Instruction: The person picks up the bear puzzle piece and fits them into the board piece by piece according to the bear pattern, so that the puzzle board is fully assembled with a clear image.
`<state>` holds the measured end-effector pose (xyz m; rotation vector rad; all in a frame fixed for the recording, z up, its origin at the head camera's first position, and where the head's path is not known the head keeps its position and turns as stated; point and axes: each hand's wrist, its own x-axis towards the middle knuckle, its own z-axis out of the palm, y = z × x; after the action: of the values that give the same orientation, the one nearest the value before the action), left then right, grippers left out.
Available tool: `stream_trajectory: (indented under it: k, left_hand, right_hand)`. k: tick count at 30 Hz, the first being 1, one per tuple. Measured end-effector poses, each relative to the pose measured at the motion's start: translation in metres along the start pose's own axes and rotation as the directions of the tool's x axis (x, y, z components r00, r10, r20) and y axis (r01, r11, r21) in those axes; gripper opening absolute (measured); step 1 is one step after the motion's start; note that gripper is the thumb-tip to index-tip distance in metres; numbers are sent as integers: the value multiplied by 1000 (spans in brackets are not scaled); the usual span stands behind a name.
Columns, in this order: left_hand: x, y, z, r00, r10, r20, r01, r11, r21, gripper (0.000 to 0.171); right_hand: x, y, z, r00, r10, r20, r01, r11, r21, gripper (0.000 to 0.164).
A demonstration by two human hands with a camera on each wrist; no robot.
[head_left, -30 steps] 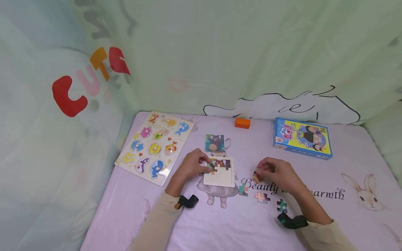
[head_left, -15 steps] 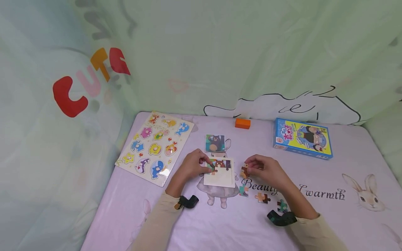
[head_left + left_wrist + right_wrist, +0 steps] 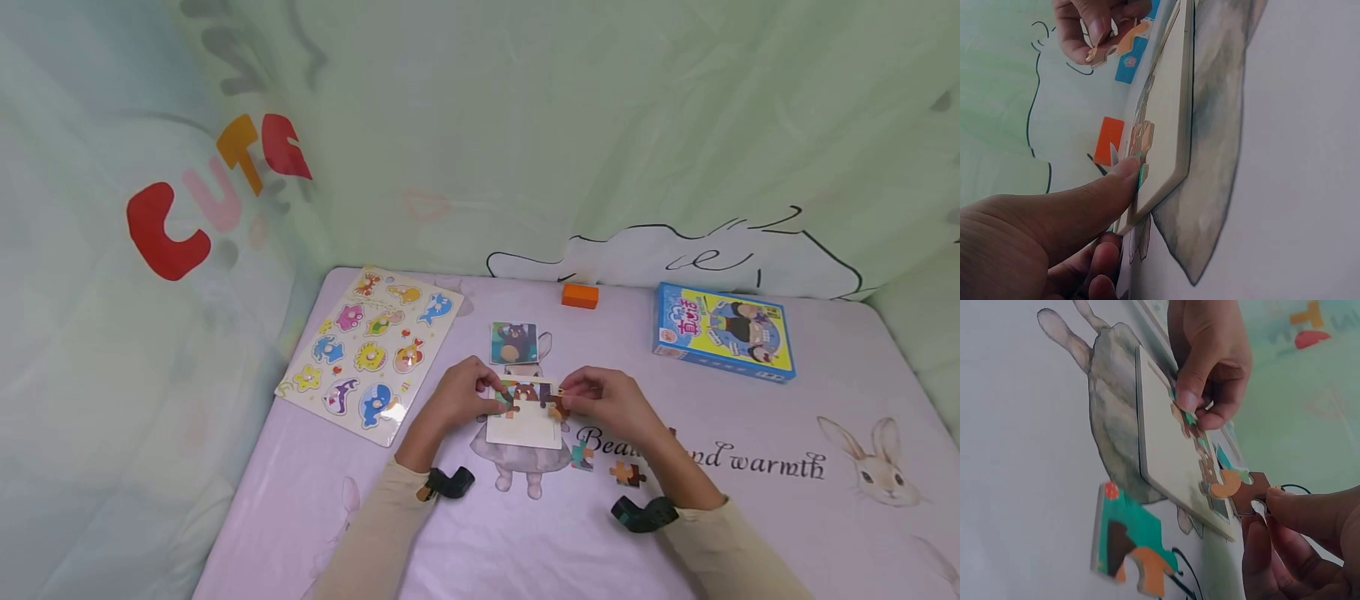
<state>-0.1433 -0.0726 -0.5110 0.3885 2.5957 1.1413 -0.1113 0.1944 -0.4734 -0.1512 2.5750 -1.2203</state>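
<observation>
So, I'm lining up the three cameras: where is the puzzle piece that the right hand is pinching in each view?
Head: the puzzle piece is right of centre, below the middle, in the right hand.
Left wrist: puzzle piece near the top edge, left of centre.
Right wrist: puzzle piece right of centre, below the middle.
Shared landmark: the puzzle tray.

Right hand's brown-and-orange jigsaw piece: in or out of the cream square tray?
Out: in left wrist view, the right grip pinches the piece apart from the tray.
</observation>
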Motion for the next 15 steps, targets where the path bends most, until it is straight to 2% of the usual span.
stream_trajectory:
  k: [15]
  left_hand:
    - [1, -1, 0, 1000, 7, 5, -7, 1000, 12, 20]
  right_hand:
    - [15, -17, 22, 1000, 6, 22, -7, 999, 33, 18]
